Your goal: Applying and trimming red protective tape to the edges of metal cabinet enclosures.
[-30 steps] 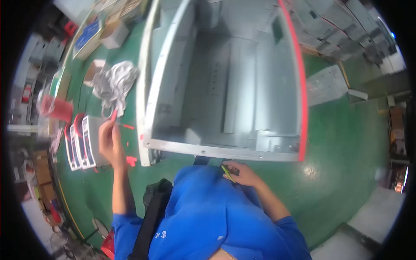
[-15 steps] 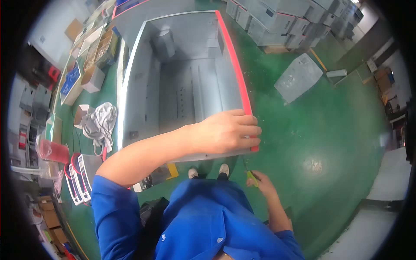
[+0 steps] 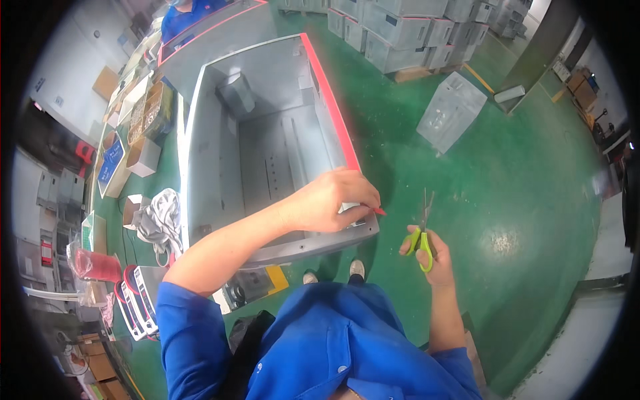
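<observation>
A deep grey metal box [image 3: 220,150] stands open-topped in front of me. Along its right rim runs a red strip [image 3: 331,110]. At the near right corner my left hand [image 3: 340,200] is closed on that strip, whose loose red end pokes out past the fingers. Off to the right of the corner, my right hand [image 3: 433,257] grips scissors [image 3: 421,239] by their yellow-green handles. Their blades point away from me, slightly parted and touching nothing. What lies under my left palm is hidden.
On the left, a grey cloth [image 3: 160,220], white panels with red cords [image 3: 140,300] and a bench with parts boxes [image 3: 143,157]. Another grey box [image 3: 220,47] stands beyond, with a person in blue [image 3: 190,17] behind it. Stacked grey boxes [image 3: 393,33] and a lone panel [image 3: 453,112] stand farther right.
My right hand has risen with the scissors from low beside me to near the box corner. My left hand now pinches the strip's end at the corner. A person has come into view.
</observation>
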